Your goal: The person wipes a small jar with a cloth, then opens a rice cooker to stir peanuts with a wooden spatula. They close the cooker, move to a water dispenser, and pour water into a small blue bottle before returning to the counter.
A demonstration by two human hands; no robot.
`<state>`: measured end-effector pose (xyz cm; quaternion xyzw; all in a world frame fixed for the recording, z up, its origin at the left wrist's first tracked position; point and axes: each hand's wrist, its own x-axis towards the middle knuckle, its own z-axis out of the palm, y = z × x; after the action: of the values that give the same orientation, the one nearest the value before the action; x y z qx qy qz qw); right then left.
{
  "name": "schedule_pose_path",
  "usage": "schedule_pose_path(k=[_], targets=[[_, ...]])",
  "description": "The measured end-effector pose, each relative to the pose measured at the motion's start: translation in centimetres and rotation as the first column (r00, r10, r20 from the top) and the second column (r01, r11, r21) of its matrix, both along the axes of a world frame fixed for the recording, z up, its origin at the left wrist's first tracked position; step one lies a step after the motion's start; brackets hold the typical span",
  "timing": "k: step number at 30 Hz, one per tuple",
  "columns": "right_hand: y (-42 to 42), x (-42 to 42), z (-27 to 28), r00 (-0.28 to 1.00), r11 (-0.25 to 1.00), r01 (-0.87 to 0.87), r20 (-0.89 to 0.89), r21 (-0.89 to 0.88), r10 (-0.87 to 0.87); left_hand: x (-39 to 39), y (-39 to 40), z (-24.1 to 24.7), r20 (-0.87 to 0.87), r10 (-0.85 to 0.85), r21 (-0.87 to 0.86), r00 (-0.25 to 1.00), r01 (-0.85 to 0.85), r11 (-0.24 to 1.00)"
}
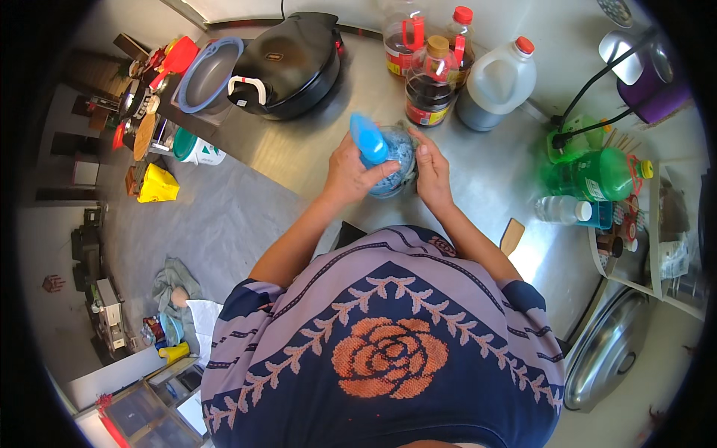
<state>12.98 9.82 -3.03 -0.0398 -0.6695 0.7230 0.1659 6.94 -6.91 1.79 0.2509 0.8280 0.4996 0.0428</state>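
Note:
Above the steel counter (476,185), a rounded bottle (399,150) with blue speckled sides and a bright blue spout-like top (367,137) is held upright between my hands. My left hand (354,171) grips its left side, with the thumb across the front below the blue top. Against the right side rests my right hand (432,171), its fingers partly hidden behind the bottle. A greyish-green edge, perhaps cloth, shows between the right fingers and the bottle; I cannot tell exactly what it is.
Behind the bottle stand a black electric griddle (288,67), dark-liquid bottles (431,84) and a white jug (498,84). At right are a green bottle (602,173), a clear bottle (563,210) and a wooden spatula (511,236). A blue-rimmed basin (210,75) sits left of the griddle.

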Motion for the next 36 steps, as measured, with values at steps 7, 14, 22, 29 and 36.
schedule_pose_path(k=[7, 14, 22, 29, 36], targets=[[0.3, -1.0, 5.7, 0.940, 0.884, -0.089, -0.254, 0.459, 0.226, 1.1, 0.6, -0.7, -0.089, 0.105, -0.032, 0.990, -0.109, 0.994], [1.3, -4.6, 5.8, 0.922, 0.870, -0.337, -0.062, 0.360, 0.383, 0.7, 0.3, -0.5, -0.119, 0.048, 0.003, 0.992, -0.048, 0.999], [2.5, -6.5, 0.2, 0.910, 0.917, -0.379, 0.132, -0.126, 0.394, 1.4, 1.1, 0.3, -0.098, 0.100, -0.015, 0.990, -0.102, 0.995], [0.6, -3.8, -4.1, 0.974, 0.950, -0.142, 0.131, -0.280, 0.184, 1.6, 1.5, 0.3, -0.151, 0.141, 0.024, 0.978, -0.139, 0.990], [-0.6, -1.4, -3.6, 0.994, 0.967, 0.047, 0.111, -0.251, -0.020, 1.8, 1.6, 0.1, -0.173, 0.133, 0.028, 0.976, -0.130, 0.991]])
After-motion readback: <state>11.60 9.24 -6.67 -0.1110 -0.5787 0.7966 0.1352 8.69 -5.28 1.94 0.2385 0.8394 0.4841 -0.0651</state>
